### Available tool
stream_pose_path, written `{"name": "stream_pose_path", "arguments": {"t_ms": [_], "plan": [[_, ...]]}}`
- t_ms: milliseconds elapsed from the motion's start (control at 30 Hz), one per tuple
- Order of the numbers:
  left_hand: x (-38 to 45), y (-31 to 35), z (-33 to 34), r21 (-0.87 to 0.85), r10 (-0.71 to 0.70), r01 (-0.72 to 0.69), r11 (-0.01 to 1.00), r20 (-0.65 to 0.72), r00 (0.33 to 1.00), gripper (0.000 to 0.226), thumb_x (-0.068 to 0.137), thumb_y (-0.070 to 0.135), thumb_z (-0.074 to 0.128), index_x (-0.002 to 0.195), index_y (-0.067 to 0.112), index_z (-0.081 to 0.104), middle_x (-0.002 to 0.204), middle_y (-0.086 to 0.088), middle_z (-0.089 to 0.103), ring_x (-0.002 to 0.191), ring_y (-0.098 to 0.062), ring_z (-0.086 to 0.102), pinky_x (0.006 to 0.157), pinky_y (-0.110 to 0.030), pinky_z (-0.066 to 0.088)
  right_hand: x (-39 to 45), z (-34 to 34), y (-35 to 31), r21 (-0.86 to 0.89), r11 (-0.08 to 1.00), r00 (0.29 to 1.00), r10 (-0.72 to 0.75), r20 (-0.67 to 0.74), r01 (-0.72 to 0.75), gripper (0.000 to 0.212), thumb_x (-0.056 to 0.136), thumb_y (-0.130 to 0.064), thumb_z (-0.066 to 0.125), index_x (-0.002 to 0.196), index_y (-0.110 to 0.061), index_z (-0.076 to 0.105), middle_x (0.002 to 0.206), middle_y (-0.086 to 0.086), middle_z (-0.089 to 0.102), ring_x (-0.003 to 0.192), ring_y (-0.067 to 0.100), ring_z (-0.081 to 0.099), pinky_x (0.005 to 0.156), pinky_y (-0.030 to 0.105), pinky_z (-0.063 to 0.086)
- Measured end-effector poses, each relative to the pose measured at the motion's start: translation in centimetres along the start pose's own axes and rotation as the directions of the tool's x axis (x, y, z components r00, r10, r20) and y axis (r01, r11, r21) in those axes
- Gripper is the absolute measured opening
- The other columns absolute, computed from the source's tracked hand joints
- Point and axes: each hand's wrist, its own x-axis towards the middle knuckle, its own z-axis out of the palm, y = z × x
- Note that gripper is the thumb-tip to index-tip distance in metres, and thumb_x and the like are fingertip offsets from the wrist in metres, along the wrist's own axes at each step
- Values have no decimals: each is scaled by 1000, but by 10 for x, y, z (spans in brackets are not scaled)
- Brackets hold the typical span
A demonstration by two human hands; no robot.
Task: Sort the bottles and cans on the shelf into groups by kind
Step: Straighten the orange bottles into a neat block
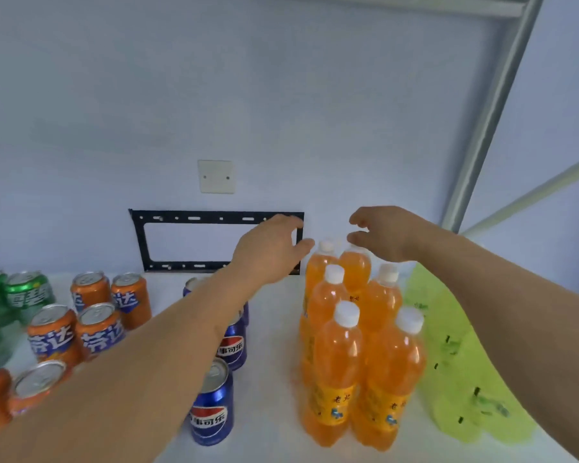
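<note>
Above the rear orange bottles [351, 332], left hand [270, 250] and right hand [386, 233] hovering, fingers loosely spread, gripping nothing. Below, six bottles clustered upright on the white shelf [274, 379]. Further left, blue cans [214, 401], orange cans [97, 325], green cans [20, 292]. At right, yellow-green bags [462, 362].

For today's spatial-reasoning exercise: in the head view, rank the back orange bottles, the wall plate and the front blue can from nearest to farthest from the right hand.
1. Back orange bottles: just below the right hand.
2. Wall plate: on the wall, up and left.
3. Front blue can: low, at the shelf's front, left of the bottles.
</note>
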Motion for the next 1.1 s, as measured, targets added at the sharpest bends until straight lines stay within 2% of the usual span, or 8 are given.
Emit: {"name": "stream_pose_path", "arguments": {"t_ms": [100, 233, 333, 400, 500, 733, 900, 1100], "plan": [[32, 12, 18, -191, -114, 139, 972, 135, 984, 59, 96, 52, 50, 147, 25, 39, 147, 1, 46, 128, -17, 48, 97, -29, 39, 27, 14, 34, 62, 998, 995, 11, 95, -17, 58, 96, -49, 51, 145, -21, 40, 141, 4, 52, 126, 23, 49, 102, 32, 38], [55, 20, 39, -289, -179, 279, 916, 328, 928, 70, 92, 52, 57, 152, 29, 28, 150, -2, 42, 131, -22, 47, 101, -32, 39, 51, 33, 48, 91, 996, 985, -33, 169, 18, 63, 95, -50, 53, 148, -21, 36, 148, 5, 46, 131, 25, 46, 107, 34, 37], [63, 18, 52, -336, -171, 338, 879, 439, 882, 63, 90, 49, 62, 145, 33, 39, 139, -1, 52, 117, -21, 55, 96, -38, 52, 63, 42, 55, 105, 994, 982, -53, 180, 34, 60, 96, -49, 51, 148, -19, 38, 149, 6, 44, 132, 26, 44, 107, 34, 36], [68, 17, 59, -340, -152, 315, 886, 429, 890, 45, 89, 46, 65, 129, 31, 53, 122, 1, 61, 104, -18, 61, 86, -42, 59, 69, 46, 60, 142, 989, 984, -64, 164, 40, 53, 98, -45, 51, 144, -19, 43, 146, 6, 48, 129, 25, 47, 103, 32, 37], [72, 15, 63, -300, -135, 259, 918, 376, 917, 33, 89, 42, 66, 118, 27, 57, 109, 1, 63, 96, -17, 62, 81, -41, 60, 74, 49, 64, 150, 987, 986, -81, 147, 59, 46, 98, -41, 51, 139, -20, 49, 140, 5, 53, 124, 23, 50, 98, 29, 38], [81, 13, 68, -223, -116, 192, 956, 314, 942, 33, 91, 42, 64, 119, 25, 58, 108, 1, 62, 97, -17, 60, 86, -41, 57, 77, 51, 72, 192, 980, 987, -84, 136, 57, 40, 98, -40, 54, 133, -21, 53, 133, 3, 57, 116, 21, 54, 86, 25, 38], [84, 12, 69, -229, -106, 182, 956, 307, 946, 35, 91, 40, 64, 121, 25, 57, 109, 1, 61, 98, -18, 60, 88, -40, 56, 75, 50, 74, 212, 976, 987, -77, 140, 46, 38, 97, -38, 56, 130, -21, 54, 127, 4, 59, 109, 20, 54, 84, 25, 37], [80, 10, 67, -199, -90, 154, 968, 299, 950, 39, 92, 39, 64, 126, 24, 55, 115, -1, 61, 102, -19, 58, 90, -39, 54, 74, 49, 66, 192, 980, 986, -77, 151, 47, 39, 97, -39, 55, 132, -22, 53, 130, 3, 58, 110, 20, 54, 84, 25, 37]]}}
